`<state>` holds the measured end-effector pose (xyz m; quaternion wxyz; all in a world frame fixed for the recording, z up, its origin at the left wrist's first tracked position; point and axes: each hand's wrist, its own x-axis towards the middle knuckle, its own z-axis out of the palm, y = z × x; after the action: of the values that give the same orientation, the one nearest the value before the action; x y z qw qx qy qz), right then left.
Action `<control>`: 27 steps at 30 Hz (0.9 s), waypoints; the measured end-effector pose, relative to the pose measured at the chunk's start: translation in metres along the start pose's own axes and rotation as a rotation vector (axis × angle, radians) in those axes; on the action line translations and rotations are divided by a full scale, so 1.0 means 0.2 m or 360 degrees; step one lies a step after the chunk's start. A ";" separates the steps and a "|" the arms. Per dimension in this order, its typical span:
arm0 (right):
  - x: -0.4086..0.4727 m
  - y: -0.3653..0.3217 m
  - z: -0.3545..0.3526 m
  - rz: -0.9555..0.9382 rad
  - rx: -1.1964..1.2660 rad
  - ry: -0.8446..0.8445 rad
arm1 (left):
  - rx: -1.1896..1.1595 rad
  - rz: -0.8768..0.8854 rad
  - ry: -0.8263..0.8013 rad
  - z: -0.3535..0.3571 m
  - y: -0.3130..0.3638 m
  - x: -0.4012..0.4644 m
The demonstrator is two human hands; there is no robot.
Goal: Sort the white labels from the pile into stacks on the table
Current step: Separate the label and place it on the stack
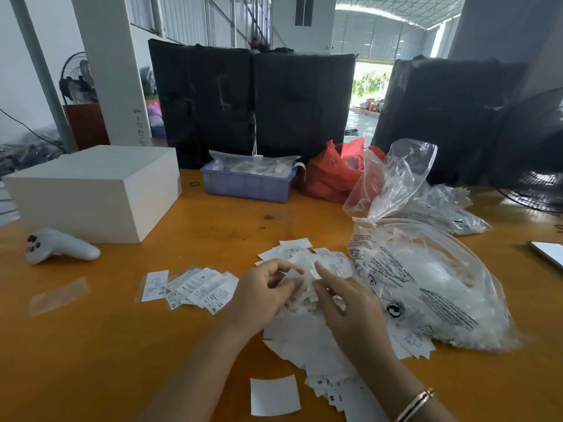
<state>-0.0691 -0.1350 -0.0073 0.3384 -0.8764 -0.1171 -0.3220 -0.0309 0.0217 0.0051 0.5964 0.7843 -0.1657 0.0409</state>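
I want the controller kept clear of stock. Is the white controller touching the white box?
Apart. The head view shows bare orange table between the white controller and the white box.

bare table [106,345] left, plastic bag [426,287] blocking right

Left hand [264,292] curled, right hand [347,306] with forefinger out — each grip seemingly pinching.

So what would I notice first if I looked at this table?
Probably the two hands in the middle, the left hand and right hand, picking through a pile of white labels. Right of them lies a big clear plastic bag, and a red bag sits behind.
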 end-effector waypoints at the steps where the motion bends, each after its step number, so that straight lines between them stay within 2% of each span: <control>1: 0.00 -0.01 0.00 -0.0027 -0.0014 -0.0021 | -0.0016 0.0003 0.0027 0.00 0.00 0.00; 5: -0.02 -0.03 0.01 -0.0184 -0.0121 -0.0166 | -0.0003 -0.0010 0.0007 0.00 -0.01 0.01; 9: -0.01 -0.02 0.01 -0.0110 -0.0019 -0.0159 | -0.0012 -0.0039 0.0076 -0.01 -0.02 0.01; 14: 0.03 0.02 -0.06 0.0015 -0.0051 0.0068 | 0.0199 -0.0164 0.0484 -0.11 -0.07 0.05; 18: 0.08 0.13 -0.18 0.0084 -0.0336 0.0356 | 0.0463 -0.0231 0.0673 -0.25 -0.13 0.09; 20: 0.09 0.19 -0.22 0.0168 -0.0499 0.0390 | 0.0645 -0.0271 0.0734 -0.28 -0.16 0.10; 22: 0.09 0.22 -0.24 0.0278 -0.0629 0.0322 | 0.0826 -0.0327 0.0714 -0.30 -0.18 0.09; 27: 0.07 0.25 -0.22 0.0548 -0.0820 -0.0037 | 0.1269 -0.0453 0.0512 -0.28 -0.21 0.07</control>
<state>-0.0582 -0.2010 0.0015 0.1532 -0.9439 0.1148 -0.2689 0.0026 0.0812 -0.0134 0.2656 0.9514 0.0673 0.1404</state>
